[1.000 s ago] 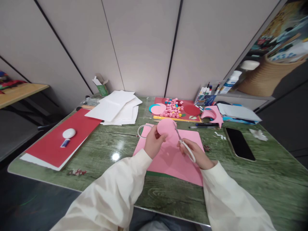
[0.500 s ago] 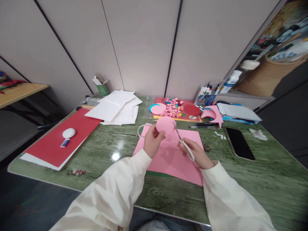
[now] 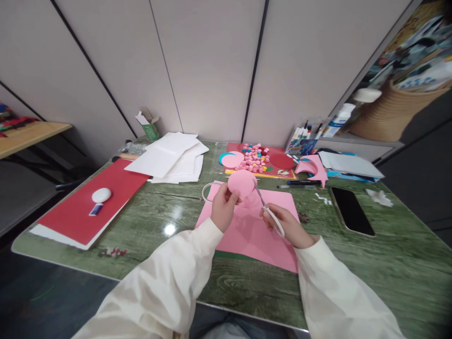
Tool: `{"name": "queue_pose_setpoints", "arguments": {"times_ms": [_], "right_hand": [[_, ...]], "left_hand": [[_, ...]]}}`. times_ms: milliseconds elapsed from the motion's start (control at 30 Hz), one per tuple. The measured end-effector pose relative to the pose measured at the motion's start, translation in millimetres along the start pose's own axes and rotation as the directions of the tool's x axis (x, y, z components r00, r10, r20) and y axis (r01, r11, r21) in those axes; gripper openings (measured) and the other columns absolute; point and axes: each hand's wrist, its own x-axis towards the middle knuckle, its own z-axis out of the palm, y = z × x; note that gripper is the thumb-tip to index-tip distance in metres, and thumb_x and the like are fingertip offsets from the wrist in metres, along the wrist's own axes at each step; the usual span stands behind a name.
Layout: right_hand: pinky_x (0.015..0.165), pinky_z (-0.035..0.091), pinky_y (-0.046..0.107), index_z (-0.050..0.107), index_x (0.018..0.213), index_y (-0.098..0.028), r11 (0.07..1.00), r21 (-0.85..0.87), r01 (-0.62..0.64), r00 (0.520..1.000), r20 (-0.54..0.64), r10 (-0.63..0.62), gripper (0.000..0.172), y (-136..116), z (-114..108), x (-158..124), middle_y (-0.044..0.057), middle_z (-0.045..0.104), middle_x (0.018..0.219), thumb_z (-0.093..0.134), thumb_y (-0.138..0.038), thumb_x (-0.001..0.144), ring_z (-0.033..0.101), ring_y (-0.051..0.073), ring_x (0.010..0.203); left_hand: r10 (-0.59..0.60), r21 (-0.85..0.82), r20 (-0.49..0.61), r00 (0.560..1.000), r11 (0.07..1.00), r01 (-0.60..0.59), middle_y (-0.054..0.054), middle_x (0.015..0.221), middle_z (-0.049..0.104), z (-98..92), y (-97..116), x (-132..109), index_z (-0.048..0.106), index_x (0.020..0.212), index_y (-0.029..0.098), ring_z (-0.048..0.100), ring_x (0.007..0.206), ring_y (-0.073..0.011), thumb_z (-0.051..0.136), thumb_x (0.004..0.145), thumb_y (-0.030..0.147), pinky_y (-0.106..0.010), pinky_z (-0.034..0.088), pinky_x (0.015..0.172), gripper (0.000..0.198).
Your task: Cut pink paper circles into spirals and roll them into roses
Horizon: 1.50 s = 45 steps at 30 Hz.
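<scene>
My left hand (image 3: 225,206) pinches the lower left edge of a pink paper circle (image 3: 241,182), holding it up over the table. In my right hand (image 3: 284,222) is a pair of scissors (image 3: 272,220) with white handles. The scissor blades meet the right edge of the circle; whether they are fully closed there is too small to tell. Beneath both hands lies a large pink paper sheet (image 3: 257,238), with a bit of green under its edges. A white ring-shaped item (image 3: 205,194) rests by the sheet's upper left corner, partly hidden by my left hand.
Small pink pieces (image 3: 252,160) are heaped on a red sheet at the back. White sheets (image 3: 173,155) and a red sheet (image 3: 88,207) lie left. To the right are a phone (image 3: 352,211), pens (image 3: 303,183) and a pink offcut (image 3: 314,168). A marker box (image 3: 302,139) stands behind.
The paper circle and the scissors have shifted very slightly left. Both hands keep their holds, and the things on the table look the same.
</scene>
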Motion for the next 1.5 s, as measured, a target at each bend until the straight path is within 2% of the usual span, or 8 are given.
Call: {"name": "queue_pose_setpoints", "arguments": {"times_ms": [233, 667, 833, 967, 1267, 1400, 1500], "right_hand": [[0.049, 0.035, 0.022, 0.051, 0.078, -0.016, 1.000, 0.016, 0.001, 1.000, -0.005, -0.001, 0.026, -3.5, -0.9, 0.1, -0.004, 0.043, 0.056, 0.050, -0.043, 0.077, 0.042, 0.010, 0.051], [0.048, 0.035, 0.022, 0.051, 0.078, -0.016, 1.000, 0.006, 0.007, 1.000, -0.017, -0.007, 0.025, 0.1, -1.6, 0.6, -0.004, 0.043, 0.056, 0.049, -0.041, 0.078, 0.042, 0.009, 0.051], [0.047, 0.034, 0.022, 0.051, 0.077, -0.016, 1.000, 0.003, 0.008, 1.000, -0.017, -0.008, 0.024, 0.5, -0.9, -0.1, -0.004, 0.043, 0.055, 0.048, -0.040, 0.079, 0.042, 0.009, 0.050], [0.047, 0.033, 0.022, 0.051, 0.077, -0.017, 1.000, 0.001, 0.006, 1.000, -0.013, -0.006, 0.024, 0.8, -0.7, -0.1, -0.004, 0.043, 0.054, 0.048, -0.041, 0.078, 0.041, 0.009, 0.050], [0.048, 0.033, 0.022, 0.050, 0.076, -0.017, 1.000, -0.002, 0.013, 1.000, -0.001, -0.013, 0.023, 1.6, 0.3, 0.0, -0.004, 0.043, 0.056, 0.048, -0.039, 0.079, 0.041, 0.009, 0.050], [0.048, 0.033, 0.022, 0.049, 0.074, -0.017, 1.000, -0.001, 0.014, 1.000, 0.000, -0.014, 0.023, 0.1, 1.6, -0.5, -0.004, 0.042, 0.055, 0.048, -0.040, 0.079, 0.041, 0.009, 0.050], [0.048, 0.034, 0.021, 0.049, 0.073, -0.017, 1.000, 0.004, 0.014, 1.000, 0.006, -0.014, 0.023, -0.9, 2.4, -0.7, -0.004, 0.043, 0.057, 0.049, -0.040, 0.079, 0.041, 0.009, 0.051]], "left_hand": [[-0.028, 0.110, 0.101, 0.994, 0.994, 0.016, 0.002, 0.060, 0.048, -0.4, -2.5, -1.4, 0.049, 0.078, 0.017, 0.046, 0.056, -0.0101, 0.048, 0.077, 0.028, -0.023, 0.038, 0.056, 0.012], [-0.007, 0.146, 0.053, 0.999, 0.989, -0.001, 0.002, 0.062, 0.048, -0.5, 0.7, -1.3, 0.050, 0.081, 0.017, 0.048, 0.057, -0.0103, 0.047, 0.078, 0.029, -0.023, 0.038, 0.057, 0.013], [0.010, 0.120, 0.025, 1.000, 0.993, -0.013, 0.003, 0.061, 0.047, -1.1, 3.5, -1.2, 0.049, 0.075, 0.017, 0.048, 0.057, -0.0095, 0.048, 0.077, 0.031, -0.022, 0.038, 0.057, 0.014], [0.024, 0.100, 0.004, 1.000, 0.995, -0.025, 0.002, 0.064, 0.046, -1.2, 2.8, -0.3, 0.051, 0.079, 0.017, 0.048, 0.058, -0.0094, 0.047, 0.078, 0.030, -0.022, 0.040, 0.057, 0.013], [-0.040, -0.050, -0.040, 0.998, 0.998, 0.038, 0.003, 0.066, 0.046, -1.9, -2.4, 2.4, 0.051, 0.077, 0.016, 0.048, 0.057, -0.0074, 0.050, 0.076, 0.031, -0.020, 0.040, 0.056, 0.015], [-0.132, -0.158, -0.010, 0.991, 0.979, 0.129, 0.001, 0.074, 0.051, -0.5, -5.4, 3.9, 0.051, 0.085, 0.016, 0.052, 0.057, -0.0070, 0.054, 0.073, 0.032, -0.020, 0.040, 0.053, 0.020], [-0.144, -0.150, 0.050, 0.988, 0.977, 0.150, 0.001, 0.073, 0.053, 1.1, -3.4, 3.7, 0.048, 0.088, 0.016, 0.052, 0.054, -0.0071, 0.058, 0.070, 0.030, -0.019, 0.038, 0.049, 0.026]]}}
